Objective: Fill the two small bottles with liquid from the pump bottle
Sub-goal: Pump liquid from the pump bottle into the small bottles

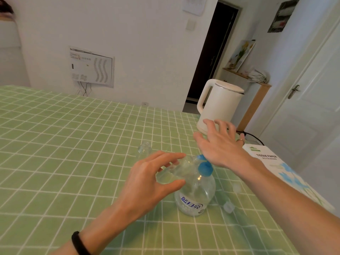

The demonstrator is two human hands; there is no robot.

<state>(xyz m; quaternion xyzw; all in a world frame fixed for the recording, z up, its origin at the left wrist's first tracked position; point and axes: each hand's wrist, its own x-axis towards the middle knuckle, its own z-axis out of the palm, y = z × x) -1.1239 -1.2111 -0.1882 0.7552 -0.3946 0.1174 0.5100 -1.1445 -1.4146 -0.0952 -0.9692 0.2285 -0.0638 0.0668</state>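
Green checked cloth covered the bench (73,144), and the pump bottle (195,196) stood near its right edge, blue pump head (204,169) on top. The left hand (147,183) gripped a small clear bottle (176,171), thumb below and fingers curled over it, tilted and blurred, right against the pump head's left side. The right hand (220,144) was open, fingers spread and holding nothing, hovering just beyond the pump head. The two hands were apart, with the pump between them. The second small bottle (145,149) stood upright just past the left fingertips, untouched. A small clear cap (228,207) lay right of the pump bottle. The white kettle (220,103) sat at the far right corner, and the tissue box (272,162) along the right edge.
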